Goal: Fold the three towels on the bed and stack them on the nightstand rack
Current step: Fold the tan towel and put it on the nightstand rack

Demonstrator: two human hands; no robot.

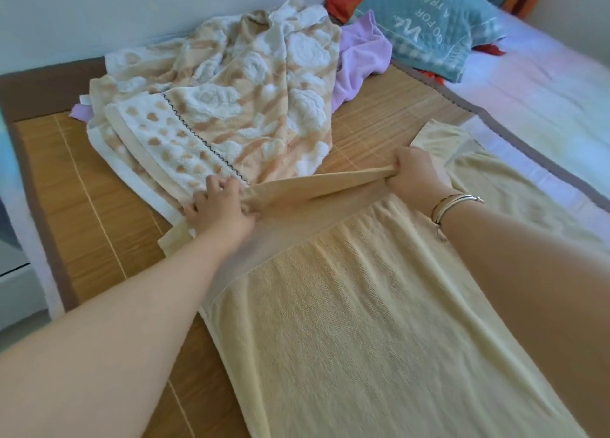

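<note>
Bed [544,84] with a woven bamboo mat [82,180] over it, brown cloth border, pale sheet showing on the right side. White wall behind the head of the bed.

My left hand [219,208] has its fingers curled round the far hem of the yellow towel [379,322], near its left corner. My right hand [417,173] is fisted on the same hem further right, bracelets [455,204] on that wrist. The hem is lifted off the mat and pulled taut between both hands; the rest of the yellow towel lies flat on the mat, running back toward me.

Just beyond my hands, the floral towel [237,107], beige and white, lies crumpled on the mat, its near edge touching my left hand. The purple towel [361,61] is bunched partly under it, against its right side. Behind that, a teal pillow [432,24] with white lettering, red fabric [340,1] poking out around it.

No containers in view.
</note>
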